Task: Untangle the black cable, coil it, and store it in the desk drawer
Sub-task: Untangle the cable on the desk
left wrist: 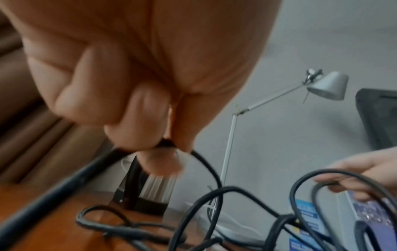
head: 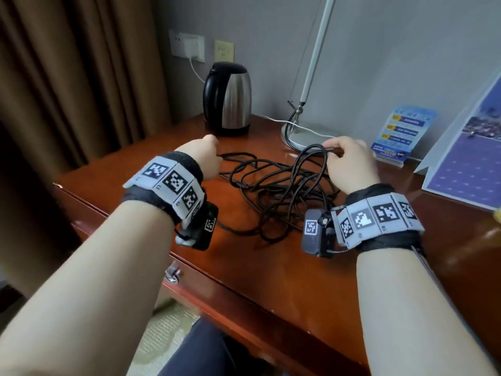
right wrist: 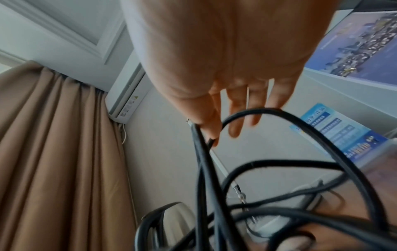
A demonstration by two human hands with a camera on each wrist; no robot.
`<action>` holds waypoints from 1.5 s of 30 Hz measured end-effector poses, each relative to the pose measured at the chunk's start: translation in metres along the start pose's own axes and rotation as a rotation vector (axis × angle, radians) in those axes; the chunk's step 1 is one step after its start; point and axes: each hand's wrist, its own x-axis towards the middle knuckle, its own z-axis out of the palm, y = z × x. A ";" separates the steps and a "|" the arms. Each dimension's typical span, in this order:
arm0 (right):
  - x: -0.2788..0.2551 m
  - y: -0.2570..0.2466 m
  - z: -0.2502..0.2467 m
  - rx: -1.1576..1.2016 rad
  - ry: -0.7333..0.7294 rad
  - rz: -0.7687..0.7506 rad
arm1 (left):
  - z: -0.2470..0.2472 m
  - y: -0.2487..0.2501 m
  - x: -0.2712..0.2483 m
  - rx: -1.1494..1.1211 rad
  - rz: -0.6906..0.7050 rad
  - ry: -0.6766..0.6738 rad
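Note:
The black cable (head: 271,191) lies in a loose tangle on the middle of the wooden desk (head: 271,267). My left hand (head: 215,158) is at the tangle's left edge. In the left wrist view its thumb and fingers (left wrist: 137,129) pinch one strand of the cable (left wrist: 206,164). My right hand (head: 332,149) is at the tangle's far right and holds a loop lifted off the desk. The right wrist view shows thumb and forefinger (right wrist: 211,134) pinching the cable (right wrist: 322,135), the other fingers straight. The drawer front (head: 244,291) with its metal handle (head: 172,275) is shut below the desk edge.
A black and steel kettle (head: 227,100) stands at the back left. The grey lamp base (head: 306,134), with a white wire, sits just behind the tangle. A blue leaflet stand (head: 398,134) and a purple calendar (head: 466,164) are at the right. Brown curtains (head: 67,90) hang at the left.

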 end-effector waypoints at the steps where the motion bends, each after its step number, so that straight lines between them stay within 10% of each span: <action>1: -0.005 -0.001 -0.002 -0.037 0.013 0.043 | -0.001 -0.001 0.002 0.006 0.018 -0.012; 11: -0.023 -0.014 0.003 0.051 -0.005 -0.129 | -0.075 -0.015 0.010 -0.643 0.048 0.449; 24: -0.013 0.020 -0.016 0.109 -0.041 -0.078 | -0.106 -0.009 0.003 -0.643 0.103 0.715; 36: -0.012 0.040 -0.028 -0.032 -0.305 -0.124 | -0.058 0.016 0.024 -0.398 0.169 0.537; 45: -0.001 -0.002 -0.027 0.388 -0.219 -0.163 | -0.012 0.056 -0.005 -0.366 0.346 0.162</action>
